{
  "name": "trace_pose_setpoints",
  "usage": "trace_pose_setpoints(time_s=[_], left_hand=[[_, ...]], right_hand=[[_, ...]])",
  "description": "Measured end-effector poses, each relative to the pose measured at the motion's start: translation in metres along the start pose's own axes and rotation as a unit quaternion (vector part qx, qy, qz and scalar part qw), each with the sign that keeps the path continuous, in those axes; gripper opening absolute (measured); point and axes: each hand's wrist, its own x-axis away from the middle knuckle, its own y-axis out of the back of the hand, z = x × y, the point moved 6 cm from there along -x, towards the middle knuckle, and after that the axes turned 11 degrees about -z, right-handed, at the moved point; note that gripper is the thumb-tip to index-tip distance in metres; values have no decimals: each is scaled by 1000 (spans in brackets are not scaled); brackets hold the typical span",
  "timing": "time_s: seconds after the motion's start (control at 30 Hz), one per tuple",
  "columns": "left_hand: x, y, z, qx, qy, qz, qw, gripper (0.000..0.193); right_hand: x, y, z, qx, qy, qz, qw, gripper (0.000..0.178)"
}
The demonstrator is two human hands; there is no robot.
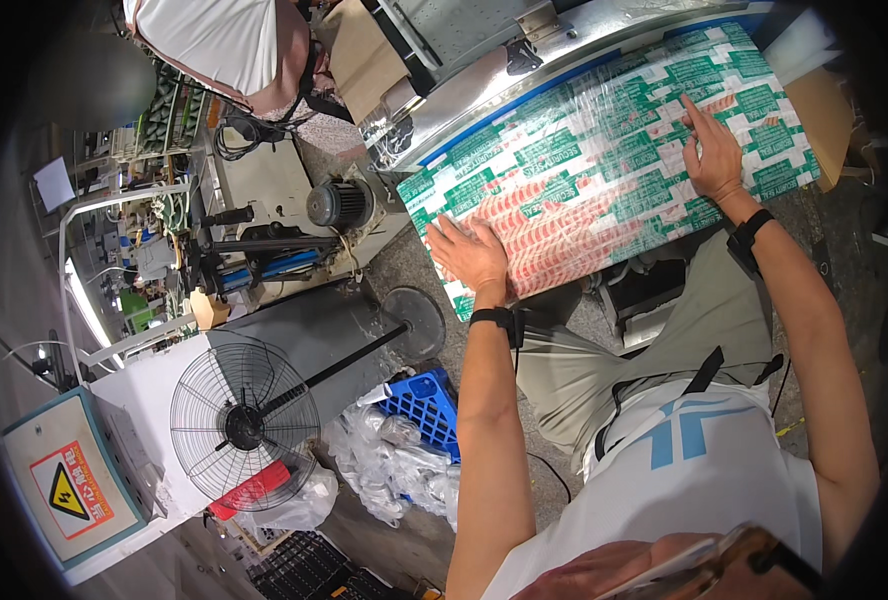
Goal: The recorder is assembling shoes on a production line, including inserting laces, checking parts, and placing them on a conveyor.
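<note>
A large flat rectangular package [604, 150], covered in green-and-white printed tape or film with red patches showing, lies in front of me. Clear wrap gives its top a shine. My left hand [472, 258] rests on its near left corner, fingers spread. Toward the right end, my right hand [716, 160] lies on the same top face, its fingers stretched out and apart. Neither hand grips anything. Black bands circle both wrists. Beyond the package runs a shiny metal machine edge [464, 108] with a blue strip.
A standing fan [244, 426] with a wire cage is at the lower left, near a blue plastic crate [426, 405] and clear plastic bags [389, 460]. A motor [339, 205] sits left of the package. Another person [224, 45] is at the top left. Brown cardboard [822, 125] pokes out at right.
</note>
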Motion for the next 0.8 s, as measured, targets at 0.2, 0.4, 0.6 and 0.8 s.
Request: trace_pose_setpoints(time_s=[0.2,0.4,0.6,0.8], left_hand=[[-1,0,0,1,2,-2,1000,73],[0,1,-2,6,-2,-9,1000,71],[2,-2,2,-1,-7,-4,1000,73],[-2,-1,0,-1,4,7,1000,73]], right_hand=[[0,-1,-2,4,1,0,1000,72],[2,-1,-3,14,2,0,1000,73],[0,2,0,9,-1,2,1000,70],[-2,0,2,10,3,3,1000,70]])
